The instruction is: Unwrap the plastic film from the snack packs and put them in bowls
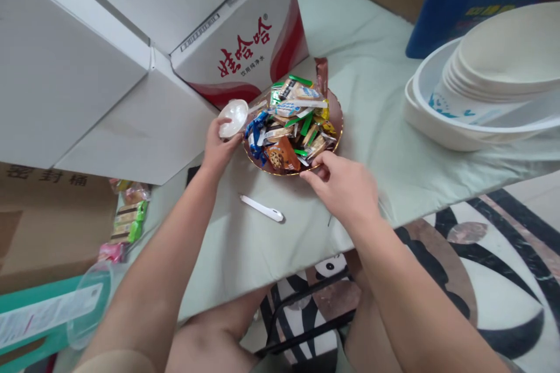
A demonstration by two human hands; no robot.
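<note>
A gold-rimmed, brownish fruit plate (pixel 342 128) stands on the cloth-covered table, heaped with wrapped snacks (pixel 289 122) in several colours. My left hand (pixel 219 147) is at the plate's left side, its thumb laid over a small white bowl (pixel 235 118). How its other fingers grip is partly hidden. At the plate's front right edge, my right hand (pixel 339 182) has thumb and fingers closed on the rim. A white utility knife (pixel 262 208) lies on the cloth in front of the plate.
White cartons (pixel 245 41) stand behind and to the left. Stacked white basins and bowls (pixel 472 93) sit at right, near a blue container (pixel 450 6). More wrapped snacks (pixel 129 221) and a clear plastic tub (pixel 91 303) are at lower left. The table's front edge runs below my forearms.
</note>
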